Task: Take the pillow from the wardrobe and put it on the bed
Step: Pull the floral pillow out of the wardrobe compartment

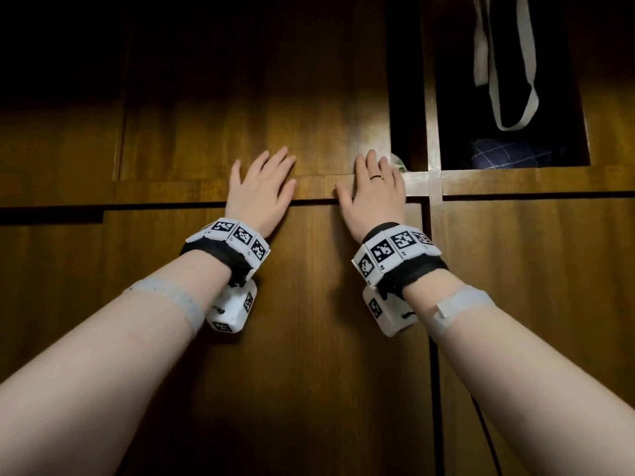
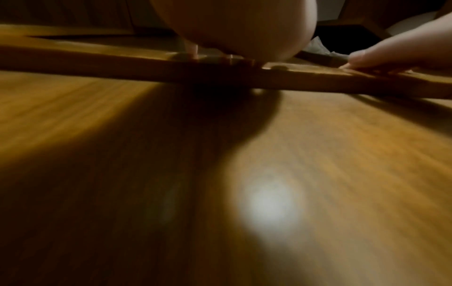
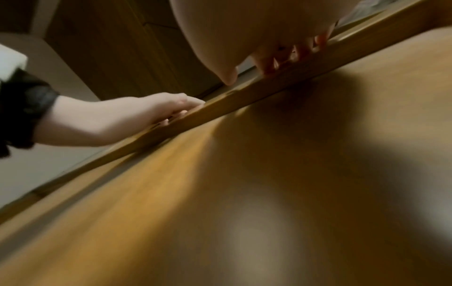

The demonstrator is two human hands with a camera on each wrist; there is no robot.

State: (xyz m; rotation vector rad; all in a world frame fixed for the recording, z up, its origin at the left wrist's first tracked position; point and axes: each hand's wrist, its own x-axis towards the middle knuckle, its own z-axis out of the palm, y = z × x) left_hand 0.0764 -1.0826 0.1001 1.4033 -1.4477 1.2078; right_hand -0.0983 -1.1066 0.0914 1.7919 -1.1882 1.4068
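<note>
A brown wooden wardrobe (image 1: pixel 309 304) fills the head view. Its upper door (image 1: pixel 254 108) has a dark gap (image 1: pixel 407 97) along its right edge. My left hand (image 1: pixel 261 187) lies flat with straight fingers on that door's lower edge and the rail (image 1: pixel 515 182) beneath it. Beside it, my right hand (image 1: pixel 376 187) presses flat at the door's lower right corner, fingertips by the gap. The open upper right compartment holds a dark blue checked soft bundle (image 1: pixel 508 154), possibly the pillow. In the wrist views both palms (image 2: pixel 234 29) (image 3: pixel 244 29) press on the wood.
White fabric straps (image 1: pixel 512 63) hang in the open compartment above the bundle. Something pale and crumpled (image 1: pixel 398 161) sits at the foot of the gap. Shut lower doors (image 1: pixel 532 304) stand below the rail. The bed is not in view.
</note>
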